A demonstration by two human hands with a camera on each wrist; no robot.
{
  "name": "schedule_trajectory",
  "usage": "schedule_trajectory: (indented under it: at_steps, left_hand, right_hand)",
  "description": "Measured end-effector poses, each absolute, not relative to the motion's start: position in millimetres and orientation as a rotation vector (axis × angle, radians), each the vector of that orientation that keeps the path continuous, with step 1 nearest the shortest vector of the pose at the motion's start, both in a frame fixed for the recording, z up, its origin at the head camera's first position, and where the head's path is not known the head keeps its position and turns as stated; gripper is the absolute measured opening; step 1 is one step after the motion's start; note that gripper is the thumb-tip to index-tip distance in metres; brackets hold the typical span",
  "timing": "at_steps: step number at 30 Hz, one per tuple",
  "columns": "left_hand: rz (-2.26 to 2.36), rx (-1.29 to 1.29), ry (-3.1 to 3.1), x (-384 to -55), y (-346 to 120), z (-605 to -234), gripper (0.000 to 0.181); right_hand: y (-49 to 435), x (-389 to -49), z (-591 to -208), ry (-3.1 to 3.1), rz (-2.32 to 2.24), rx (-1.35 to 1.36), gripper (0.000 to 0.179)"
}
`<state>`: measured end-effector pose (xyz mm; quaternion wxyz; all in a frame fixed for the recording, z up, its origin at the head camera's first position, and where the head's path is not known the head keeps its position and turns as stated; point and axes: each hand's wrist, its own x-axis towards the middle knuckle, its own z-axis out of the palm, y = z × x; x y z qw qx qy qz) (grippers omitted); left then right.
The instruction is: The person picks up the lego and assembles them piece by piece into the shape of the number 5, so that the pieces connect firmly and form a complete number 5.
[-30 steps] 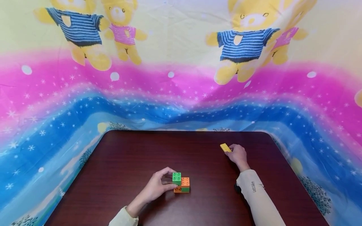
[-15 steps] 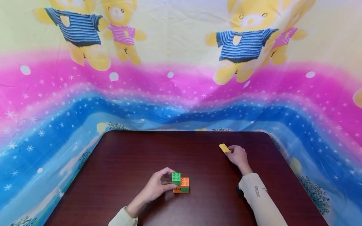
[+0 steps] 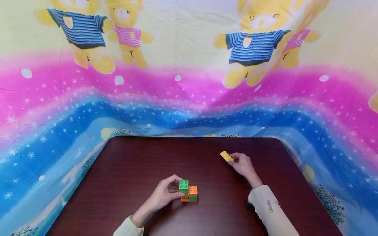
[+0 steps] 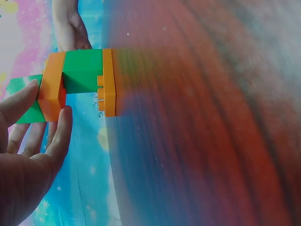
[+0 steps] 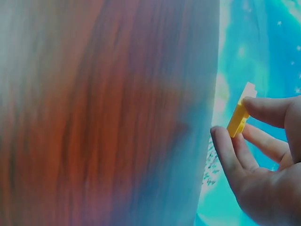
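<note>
A small stack of toy building bricks stands on the table in front of my left hand (image 3: 161, 195). It has a thin orange plate (image 4: 109, 84) at the bottom, then a green brick (image 4: 83, 70), an orange brick (image 3: 193, 189) and a green brick (image 3: 184, 186) on top. My left thumb and fingers hold the stack by its upper bricks from the left side. Farther back on the right, my right hand (image 3: 242, 165) pinches a flat yellow brick (image 3: 226, 156) between thumb and fingertips. Against the cloth in the right wrist view, this yellow brick (image 5: 239, 115) appears lifted off the tabletop.
The dark brown table (image 3: 141, 164) has rounded far corners. Behind it and along both sides hangs a cloth (image 3: 183, 85) printed with bears and snowflakes. Loose light sleeves cover both forearms, and a dark band shows under the right cuff (image 3: 249, 205).
The right hand has shifted left with the yellow brick, and a little toward the person. The left hand and the brick stack stay in place.
</note>
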<state>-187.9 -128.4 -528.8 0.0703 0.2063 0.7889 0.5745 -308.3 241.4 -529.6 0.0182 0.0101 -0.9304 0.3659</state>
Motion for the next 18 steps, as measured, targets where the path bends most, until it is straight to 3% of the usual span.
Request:
schedule_trajectory:
  at_steps: [18]
  left_hand:
    - [1.705,0.624,2.388,-189,-129,-529,0.038]
  right_hand:
    - [197,-274,-510,-2.771,1.309,0.416,0.033]
